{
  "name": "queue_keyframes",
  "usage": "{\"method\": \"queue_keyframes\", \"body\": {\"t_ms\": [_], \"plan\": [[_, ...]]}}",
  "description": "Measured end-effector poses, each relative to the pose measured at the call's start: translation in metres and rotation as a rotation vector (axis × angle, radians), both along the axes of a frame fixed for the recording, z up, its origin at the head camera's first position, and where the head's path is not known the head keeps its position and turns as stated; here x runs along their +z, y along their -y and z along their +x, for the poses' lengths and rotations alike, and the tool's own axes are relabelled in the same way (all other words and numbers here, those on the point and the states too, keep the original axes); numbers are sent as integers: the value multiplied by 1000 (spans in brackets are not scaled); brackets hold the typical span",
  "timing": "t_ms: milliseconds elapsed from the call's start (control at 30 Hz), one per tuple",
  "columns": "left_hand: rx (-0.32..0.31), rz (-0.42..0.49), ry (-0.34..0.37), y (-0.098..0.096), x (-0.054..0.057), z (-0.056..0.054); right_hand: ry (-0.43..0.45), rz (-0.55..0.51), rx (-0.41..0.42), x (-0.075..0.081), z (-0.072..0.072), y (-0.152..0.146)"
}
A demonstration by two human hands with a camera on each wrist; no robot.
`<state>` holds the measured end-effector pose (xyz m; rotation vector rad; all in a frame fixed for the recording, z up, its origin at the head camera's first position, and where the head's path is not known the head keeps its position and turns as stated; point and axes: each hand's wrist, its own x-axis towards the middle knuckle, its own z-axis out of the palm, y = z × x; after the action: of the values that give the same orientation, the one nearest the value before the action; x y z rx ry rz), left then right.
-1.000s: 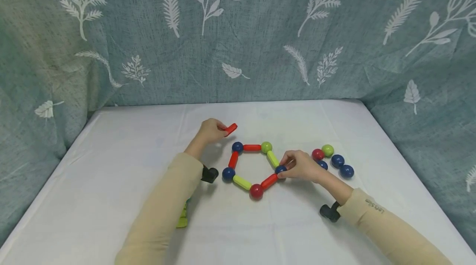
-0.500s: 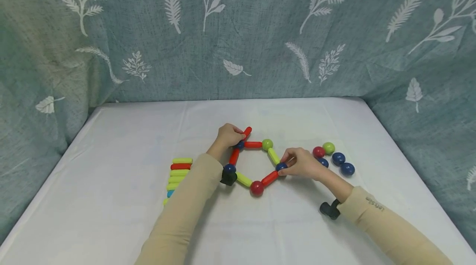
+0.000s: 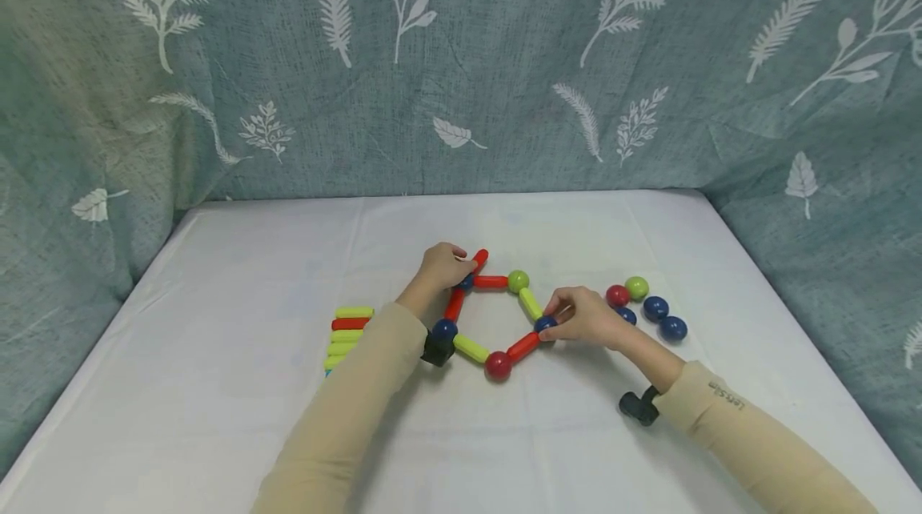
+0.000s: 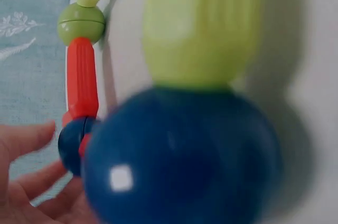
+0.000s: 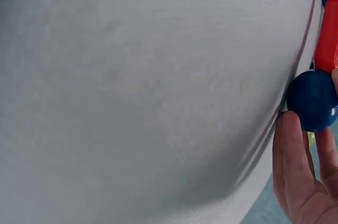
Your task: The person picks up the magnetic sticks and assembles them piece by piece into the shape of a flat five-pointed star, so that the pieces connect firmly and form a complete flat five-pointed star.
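Note:
A ring of red and yellow-green rods joined by balls lies on the white table. At its far left corner, a red rod point(image 3: 481, 258) sticks out from a blue ball point(image 3: 467, 282). My left hand point(image 3: 441, 267) is beside that ball; in the left wrist view the thumb stands apart from the ball and the fingers extend near it. At the ring's right corner, my right hand point(image 3: 587, 318) pinches another blue ball point(image 5: 311, 100) between thumb and fingers. A red ball point(image 3: 499, 366) forms the near corner, a green ball point(image 3: 518, 281) the far right one.
Several loose rods point(image 3: 350, 335), mostly yellow-green, lie in a stack left of the ring, partly hidden by the left sleeve. Loose blue balls point(image 3: 673, 328), a red ball point(image 3: 617, 295) and a green ball point(image 3: 637, 287) sit right. A leaf-patterned curtain point(image 3: 461, 98) hangs behind the table.
My left hand has brought the red rod rightward to the far left blue ball, where it now sits, and its fingers have loosened. The right hand keeps its hold.

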<state>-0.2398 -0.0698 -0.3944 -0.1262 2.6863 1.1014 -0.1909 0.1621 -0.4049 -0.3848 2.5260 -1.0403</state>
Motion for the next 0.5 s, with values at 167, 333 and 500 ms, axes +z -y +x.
{"method": "queue_keyframes", "body": {"t_ms": [167, 333, 500], "plan": [[-134, -64, -57, 8, 5, 9, 12, 32, 7, 2, -2, 0], [-190, -112, -78, 16, 7, 18, 2, 47, 27, 6, -6, -1], [-188, -152, -72, 24, 9, 26, -15, 47, 22, 9, -13, 0]]}}
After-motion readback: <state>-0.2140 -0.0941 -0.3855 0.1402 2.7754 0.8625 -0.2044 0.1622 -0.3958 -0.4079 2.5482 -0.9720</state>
